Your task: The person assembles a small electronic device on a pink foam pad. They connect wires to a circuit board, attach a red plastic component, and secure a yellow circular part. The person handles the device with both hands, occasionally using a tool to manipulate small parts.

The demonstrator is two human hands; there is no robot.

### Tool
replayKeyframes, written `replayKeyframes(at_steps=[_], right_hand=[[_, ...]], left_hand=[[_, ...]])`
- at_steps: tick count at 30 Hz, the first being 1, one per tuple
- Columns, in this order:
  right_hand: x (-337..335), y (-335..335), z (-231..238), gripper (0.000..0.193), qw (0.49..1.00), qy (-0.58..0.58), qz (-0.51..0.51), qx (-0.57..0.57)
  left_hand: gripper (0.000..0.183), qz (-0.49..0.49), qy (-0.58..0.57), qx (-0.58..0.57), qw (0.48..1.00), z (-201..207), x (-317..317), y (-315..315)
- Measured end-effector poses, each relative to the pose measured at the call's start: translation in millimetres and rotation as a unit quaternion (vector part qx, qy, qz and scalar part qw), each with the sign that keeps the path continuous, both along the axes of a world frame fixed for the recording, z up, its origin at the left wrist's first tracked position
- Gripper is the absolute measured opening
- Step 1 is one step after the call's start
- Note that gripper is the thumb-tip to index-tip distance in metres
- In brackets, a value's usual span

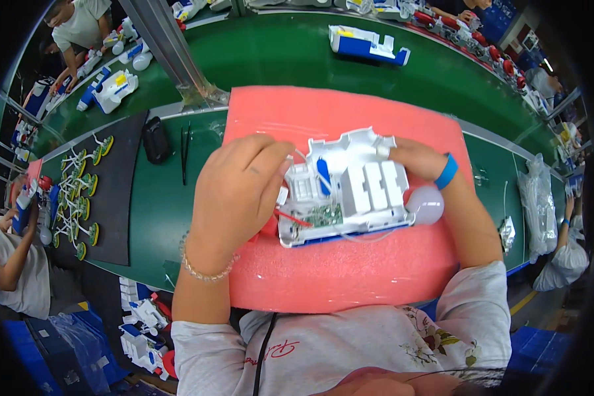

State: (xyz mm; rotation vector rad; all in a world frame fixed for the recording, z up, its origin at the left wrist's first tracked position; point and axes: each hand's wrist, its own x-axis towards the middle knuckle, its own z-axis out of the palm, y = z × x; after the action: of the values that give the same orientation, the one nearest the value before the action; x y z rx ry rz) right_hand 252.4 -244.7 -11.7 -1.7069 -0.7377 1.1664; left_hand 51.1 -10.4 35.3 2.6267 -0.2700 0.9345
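Observation:
A white plastic housing (369, 178) with blue outer edges lies open side up on a pink foam pad (343, 284). Inside it are a green circuit board (325, 216), a blue part (323, 175) and red wires. At its right end is a pale round bulb (426, 204). My left hand (241, 188) is closed in a pinch at the housing's left end; what its fingertips hold is hidden, though a thin white wire shows beside them. Around the housing's far right edge my right hand (416, 158) is closed, with its fingertips partly hidden by the wall.
Black tweezers (185, 153) and a dark case (156, 140) lie left of the pad. Further left, several small green boards with wires sit on a black mat (122, 198). A metal post (168, 49) rises behind. Another housing (366, 46) sits on the green conveyor (270, 56). Co-workers sit around.

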Motion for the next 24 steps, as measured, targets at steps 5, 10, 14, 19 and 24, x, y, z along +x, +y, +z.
replayKeyframes(at_steps=[5, 10, 14, 19, 24], right_hand=[[-26, -7, 2, 0.038, 0.987, 0.004, -0.113, 0.114], [-22, -21, 13, 0.043, 0.971, 0.077, -0.152, 0.170], [-19, -30, 19, 0.042, 0.965, 0.077, -0.163, 0.191], [-20, -38, 33, 0.041, 0.954, 0.025, -0.211, 0.209], [-3, -61, 31, 0.040, 0.926, 0.019, -0.264, 0.268]], left_hand=[[0.020, -0.005, -0.036, -0.043, 0.998, 6, -4, 7], [0.024, 0.034, -0.087, -0.087, 0.992, -1, -7, 20], [0.030, 0.047, -0.121, -0.276, 0.952, -9, -7, 22], [0.031, 0.044, -0.145, -0.335, 0.930, -27, 3, 46], [0.031, 0.077, -0.101, -0.354, 0.927, -40, 7, 64]])
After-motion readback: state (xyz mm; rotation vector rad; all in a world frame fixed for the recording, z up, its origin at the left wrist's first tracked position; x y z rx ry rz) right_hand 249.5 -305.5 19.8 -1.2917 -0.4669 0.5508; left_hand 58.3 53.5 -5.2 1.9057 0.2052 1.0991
